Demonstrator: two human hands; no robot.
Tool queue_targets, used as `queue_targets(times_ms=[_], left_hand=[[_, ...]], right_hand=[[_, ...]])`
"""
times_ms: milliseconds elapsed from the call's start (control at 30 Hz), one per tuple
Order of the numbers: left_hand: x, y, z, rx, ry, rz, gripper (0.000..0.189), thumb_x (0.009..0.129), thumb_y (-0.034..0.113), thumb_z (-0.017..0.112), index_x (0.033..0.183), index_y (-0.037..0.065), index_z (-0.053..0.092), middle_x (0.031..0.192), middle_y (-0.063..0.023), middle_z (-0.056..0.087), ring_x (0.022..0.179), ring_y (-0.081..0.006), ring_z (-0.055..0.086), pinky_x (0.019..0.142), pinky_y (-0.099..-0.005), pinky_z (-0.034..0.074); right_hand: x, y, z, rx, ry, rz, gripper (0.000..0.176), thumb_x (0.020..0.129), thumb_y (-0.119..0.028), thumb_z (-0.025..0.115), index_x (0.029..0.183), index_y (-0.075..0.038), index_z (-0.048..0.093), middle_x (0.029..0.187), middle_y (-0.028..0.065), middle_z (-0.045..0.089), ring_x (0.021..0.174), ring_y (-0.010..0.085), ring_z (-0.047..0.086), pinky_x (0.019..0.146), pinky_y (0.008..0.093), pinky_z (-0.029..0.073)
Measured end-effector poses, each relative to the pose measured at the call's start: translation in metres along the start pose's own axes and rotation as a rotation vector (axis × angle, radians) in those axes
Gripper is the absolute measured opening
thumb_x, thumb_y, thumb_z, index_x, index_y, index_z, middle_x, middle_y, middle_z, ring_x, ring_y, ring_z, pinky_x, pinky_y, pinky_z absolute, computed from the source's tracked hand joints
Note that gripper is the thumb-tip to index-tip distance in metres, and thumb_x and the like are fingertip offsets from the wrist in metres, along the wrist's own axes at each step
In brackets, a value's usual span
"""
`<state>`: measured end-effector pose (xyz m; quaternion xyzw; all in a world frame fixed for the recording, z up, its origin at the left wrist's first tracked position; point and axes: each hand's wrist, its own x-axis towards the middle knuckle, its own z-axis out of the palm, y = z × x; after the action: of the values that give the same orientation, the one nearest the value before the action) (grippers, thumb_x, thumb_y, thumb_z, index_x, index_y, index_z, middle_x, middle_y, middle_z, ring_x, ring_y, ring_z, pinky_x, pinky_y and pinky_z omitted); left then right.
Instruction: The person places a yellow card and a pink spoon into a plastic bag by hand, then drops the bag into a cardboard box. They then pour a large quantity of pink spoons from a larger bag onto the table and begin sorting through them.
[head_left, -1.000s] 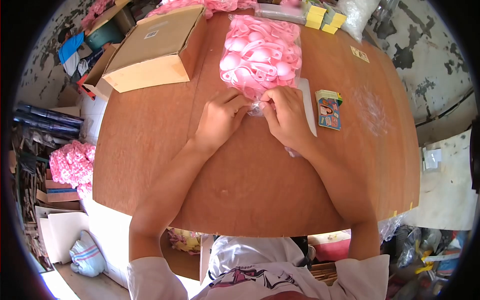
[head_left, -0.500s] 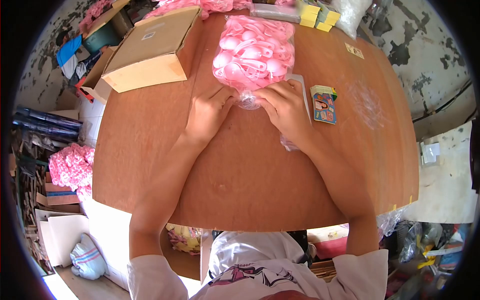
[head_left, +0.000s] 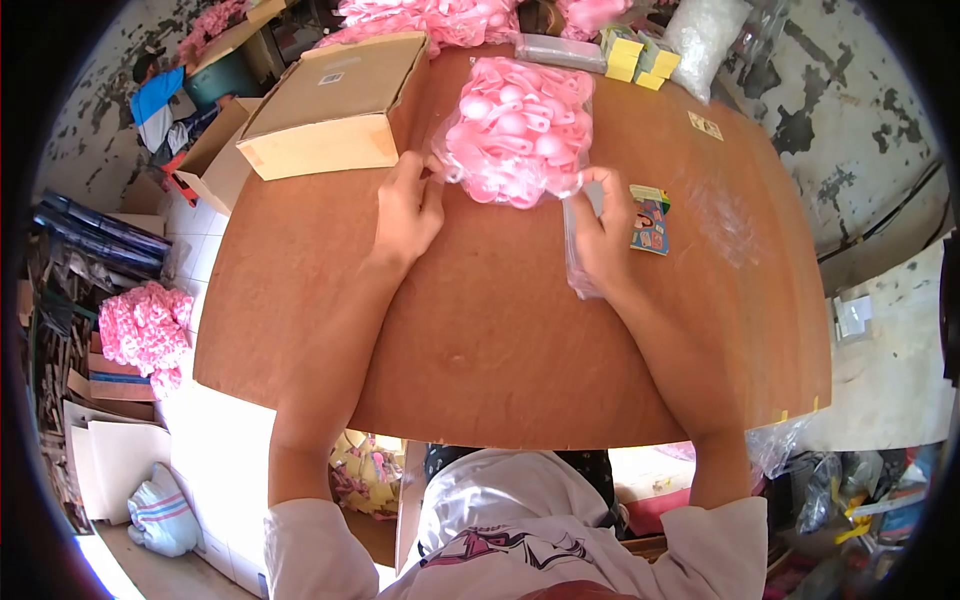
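1. Biggest: the brown wood-topped table (head_left: 480,310), filling the mid-frame; L & R edges curve w/ the lens.
2. Large tan cardboard box (head_left: 335,100), flaps down, upper left of frame, on the table, L of the bag.
3. Main item: clear plastic bag packed w/ pink plastic scoop-like pcs (head_left: 522,130), upper centre of frame, lying on the table. Its near edge faces the person.
4. L hand (head_left: 407,215): fingertips pinching the bag's near-left corner, film drawn to a point there. R hand (head_left: 608,225): same grip at the near-right corner, approx. level w/ the L.
5. Step, my read: working the bag's near end, corners pulled apart. Next move prob. calls for firm, even tension both sides, w/o tearing thin film or spilling pcs.
6. Flat clear plastic sleeves (head_left: 580,265), centre-right, running partly under the R hand.
7. Blue-fronted stack of small printed cards (head_left: 653,228), right of centre, just beside the R hand; its left part's covered by the fingers.
8. Smallest: pale printed card (head_left: 705,125), upper right, lying alone.
9. Hard to tell: exact fingertip contact (tiny, film see-through); whether the bag's near end is sealed or just folded; pcs at the bottom of the bag, hidden under the top ones. Pink heap (head_left: 430,22) at top is cut off by the frame edge.
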<state>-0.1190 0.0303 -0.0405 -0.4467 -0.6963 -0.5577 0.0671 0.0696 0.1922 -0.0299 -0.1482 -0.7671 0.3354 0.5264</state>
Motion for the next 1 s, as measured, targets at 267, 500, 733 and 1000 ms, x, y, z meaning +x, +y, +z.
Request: queue_targets(times_ms=[267,500,733,1000], left_hand=[[-0.006,0.019,0.001,0.242,-0.039,0.349,0.030,0.077,0.010,0.077,0.099,0.005,0.058,0.102,-0.0116,0.052,0.088,-0.0320,0.060,0.073,-0.0404,0.053],[-0.009,0.023,-0.003,0.100,-0.053,0.349,0.021,0.078,0.003,0.073,0.090,0.002,0.055,0.094,-0.0109,0.052,0.081,-0.0281,0.061,0.067,-0.0382,0.053],[-0.013,0.028,0.005,0.125,-0.108,0.221,0.027,0.070,-0.004,0.066,0.094,0.005,0.056,0.094,-0.0108,0.053,0.082,-0.0295,0.058,0.071,-0.0403,0.048],[-0.016,0.046,0.009,0.233,0.036,0.433,0.031,0.065,-0.001,0.070,0.091,0.007,0.055,0.098,-0.0097,0.054,0.089,-0.0315,0.053,0.075,-0.0415,0.042]], right_hand=[[-0.006,-0.041,0.006,-0.414,-0.189,-0.512,0.040,0.077,-0.024,0.076,0.110,-0.006,0.062,0.101,0.0103,0.062,0.090,0.0300,0.057,0.079,0.0402,0.039],[-0.006,-0.034,0.006,-0.472,-0.245,-0.261,0.025,0.076,-0.016,0.076,0.099,-0.008,0.071,0.090,0.0039,0.066,0.083,0.0244,0.061,0.075,0.0384,0.040],[0.005,-0.031,0.003,-0.133,-0.137,-0.141,0.012,0.077,-0.010,0.075,0.089,-0.010,0.072,0.084,0.0029,0.066,0.081,0.0222,0.061,0.074,0.0381,0.041],[0.012,-0.077,-0.006,-0.343,-0.035,-0.618,0.020,0.075,-0.003,0.071,0.094,-0.007,0.068,0.094,0.0083,0.062,0.084,0.0260,0.060,0.079,0.0404,0.044]])
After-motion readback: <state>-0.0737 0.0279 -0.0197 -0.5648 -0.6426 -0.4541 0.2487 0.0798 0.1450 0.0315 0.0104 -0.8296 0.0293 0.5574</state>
